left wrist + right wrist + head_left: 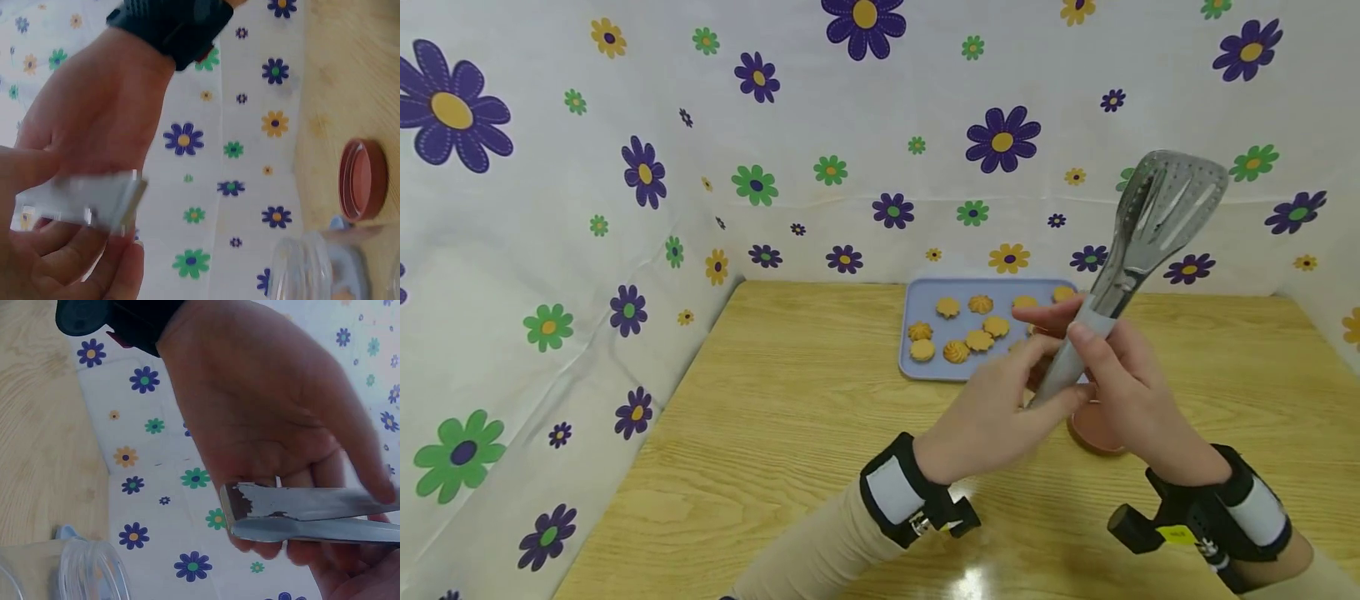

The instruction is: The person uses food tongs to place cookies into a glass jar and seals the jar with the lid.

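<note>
Both hands hold a pair of metal kitchen tongs point(1097, 308) with grey handles and a slotted head, raised at a slant above the table. My left hand point(992, 408) grips the lower part of the handles. Higher up, my right hand point(1142, 400) has its thumb pressed on the grey handle and its fingers behind. The handle end of the tongs point(269, 506) shows the two arms lying close together in the right wrist view; in the left wrist view the tongs point(87, 200) look blurred.
Behind the hands lies a blue tray point(917, 292) with several cookies point(956, 352). A reddish-brown round lid point(1096, 433) rests on the wooden table point(760, 417), partly covered by the right hand. A clear jar point(303, 269) stands near it. Flower-patterned cloth point(820, 108) surrounds the table.
</note>
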Tool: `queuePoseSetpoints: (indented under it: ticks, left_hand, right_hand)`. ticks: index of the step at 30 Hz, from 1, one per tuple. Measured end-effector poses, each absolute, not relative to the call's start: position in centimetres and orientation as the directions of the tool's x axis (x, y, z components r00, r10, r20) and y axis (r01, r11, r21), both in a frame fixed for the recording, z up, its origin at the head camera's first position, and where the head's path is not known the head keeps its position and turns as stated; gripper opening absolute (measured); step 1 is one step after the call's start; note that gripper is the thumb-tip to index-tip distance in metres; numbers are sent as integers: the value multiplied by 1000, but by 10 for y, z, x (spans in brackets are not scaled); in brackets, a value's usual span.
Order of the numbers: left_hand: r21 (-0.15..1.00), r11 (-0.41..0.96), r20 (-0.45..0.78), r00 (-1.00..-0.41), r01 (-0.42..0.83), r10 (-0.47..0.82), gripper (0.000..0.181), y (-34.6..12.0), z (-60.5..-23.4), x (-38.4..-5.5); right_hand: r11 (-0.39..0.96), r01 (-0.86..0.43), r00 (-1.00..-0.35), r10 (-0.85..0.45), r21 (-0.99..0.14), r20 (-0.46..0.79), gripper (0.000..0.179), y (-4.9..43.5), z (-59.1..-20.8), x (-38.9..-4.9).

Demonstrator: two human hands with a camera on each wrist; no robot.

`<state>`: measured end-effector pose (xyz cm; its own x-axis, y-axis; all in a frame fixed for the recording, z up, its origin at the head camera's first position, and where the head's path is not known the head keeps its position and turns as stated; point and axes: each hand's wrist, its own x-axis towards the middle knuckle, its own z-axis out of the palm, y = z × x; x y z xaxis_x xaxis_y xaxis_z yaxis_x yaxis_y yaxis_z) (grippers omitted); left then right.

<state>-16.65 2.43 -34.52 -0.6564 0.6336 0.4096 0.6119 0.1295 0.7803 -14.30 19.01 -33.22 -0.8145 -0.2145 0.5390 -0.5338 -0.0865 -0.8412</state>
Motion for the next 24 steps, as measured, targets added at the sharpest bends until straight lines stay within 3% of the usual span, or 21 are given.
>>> queuePoseSetpoints:
  ticks: [4,7,9,12,16,19,24]
  left_hand:
    - [752,158,453,-676,640,582,28,11,-355,-176]
    - [790,167,437,-733,590,522,35,0,-361,-180]
    - [832,194,374,-783,520,497,52,-6,-367,-182]
    - [884,258,230,-842,390,488,88,-7,-382,-185]
    - [889,355,76,-858,289,508,119,-2,-409,-189]
    - [878,389,43,-855,279,517,127,3,-425,-191]
    - [855,414,72,-862,312,502,121,7,-443,-196]
  right_hand:
    - [-127,-495,-836,-198,-859,511,28,201,-330,-145]
    - [-185,-492,-843,-143,-851,519,27,209,-331,-147]
    - [-203,-495,-849,-96,-845,520,27,214,-332,-150]
    - [-125,-487,-868,-45,-865,495,28,224,-331,-152]
    - [-31,-477,-877,-51,-878,478,29,235,-332,-155]
    - [11,-463,-885,-53,-886,462,27,241,-334,-157]
    - [150,-395,-918,-31,-906,395,20,256,-341,-161]
